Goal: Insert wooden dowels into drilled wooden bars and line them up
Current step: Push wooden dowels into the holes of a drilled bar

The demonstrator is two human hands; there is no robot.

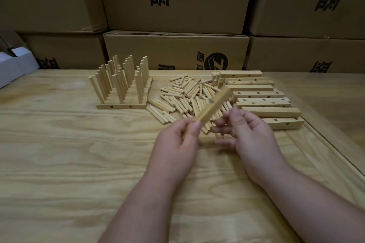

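Midway, roughly: left hand (pixel 177 140) is pinching a drilled bar (pixel 214 104) aloft, right hand (pixel 245 132) hovering loosely spread, doweled bars (pixel 122 85) standing lined up, loose dowels (pixel 183 98) and empty bars (pixel 262 94) waiting on the table (pixel 69 154).

Bare surface (pixel 69 154) spreads wide at front and left; upright dowels (pixel 120 79), a loose dowel pile (pixel 183 96) and stacked bars (pixel 260 102) crowd the back, against cartons (pixel 175 51).
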